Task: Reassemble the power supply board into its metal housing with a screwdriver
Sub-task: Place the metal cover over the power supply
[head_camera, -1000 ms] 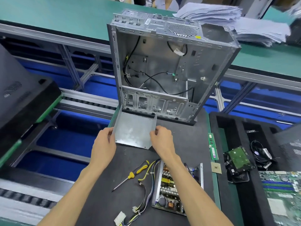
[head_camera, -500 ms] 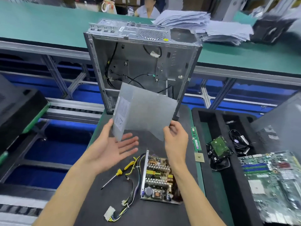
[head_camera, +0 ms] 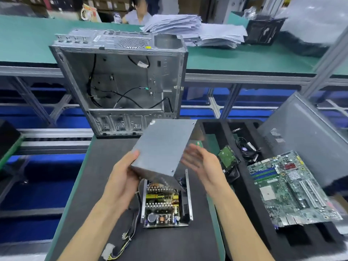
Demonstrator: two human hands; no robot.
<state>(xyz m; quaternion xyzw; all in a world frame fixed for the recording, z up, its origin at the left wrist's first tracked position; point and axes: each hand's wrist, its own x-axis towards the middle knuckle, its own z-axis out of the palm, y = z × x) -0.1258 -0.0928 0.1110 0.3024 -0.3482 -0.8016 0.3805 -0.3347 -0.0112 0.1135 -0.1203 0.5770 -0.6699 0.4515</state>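
Note:
A grey metal housing cover (head_camera: 162, 146) hangs tilted in the air above the black mat. My left hand (head_camera: 123, 178) grips its lower left corner. My right hand (head_camera: 202, 164) is just right of the cover, fingers spread, not clearly touching it. Below the cover lies the power supply board (head_camera: 162, 204) in its metal tray, with heat sinks, coils and capacitors showing. Its cable bundle (head_camera: 122, 242) trails to the lower left and ends in a white plug. The screwdriver is hidden from view.
An empty computer case (head_camera: 120, 83) stands open behind the mat. To the right, a black foam tray (head_camera: 216, 129) holds a hard drive (head_camera: 228, 157), cables and a green motherboard (head_camera: 290, 189). A grey side panel (head_camera: 308, 136) leans at far right. Paper stacks (head_camera: 195, 31) lie on the far bench.
The cover was lifted off the mat, turned over and swung to the right above the board. My left hand now grips it and my right hand has let go.

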